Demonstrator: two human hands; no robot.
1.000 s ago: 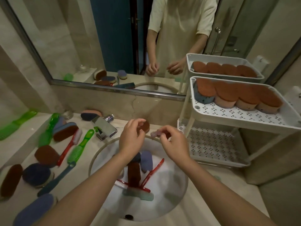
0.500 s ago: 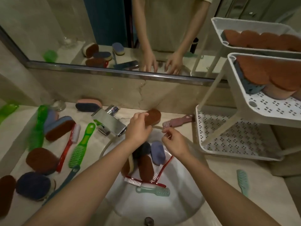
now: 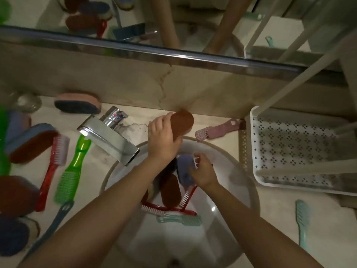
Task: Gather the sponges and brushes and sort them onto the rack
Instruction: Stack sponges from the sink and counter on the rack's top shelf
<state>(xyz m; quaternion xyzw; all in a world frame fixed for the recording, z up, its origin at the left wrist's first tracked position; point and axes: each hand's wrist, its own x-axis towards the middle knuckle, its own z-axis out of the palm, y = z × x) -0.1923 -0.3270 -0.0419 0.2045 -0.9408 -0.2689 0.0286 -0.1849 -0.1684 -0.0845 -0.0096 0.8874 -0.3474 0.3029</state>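
1. The left hand [image 3: 164, 140] has its grip closed round the lower end of a brown oval scouring sponge [image 3: 182, 121]. It holds it just above the centre of the frame, at the far rim of the round white basin [image 3: 228, 190]. The sponge's long axis tilts up and to the right.
2. The right hand [image 3: 202, 171], lower and further right, reaches into the basin with its fingers curled over a blue-violet oval sponge [image 3: 183, 167]. Something white shows at the fingertips, and I cannot tell whether this grip has closed on anything.
3. The white perforated plastic rack [image 3: 289, 147] fills the right of the frame, to the right of both hands. The right hand is nearer to it.
4. The brown sponge's straight way to the lower shelf passes over a pink plastic brush [image 3: 218, 129] lying on the table between them.
5. The shelf has a raised left rim and slanting white posts above it. The sponge probably needs lifting over the rim and keeping under the bars.
6. More sponges and brushes lie in the basin and at the left of the frame, beside the chrome tap [image 3: 110, 136].
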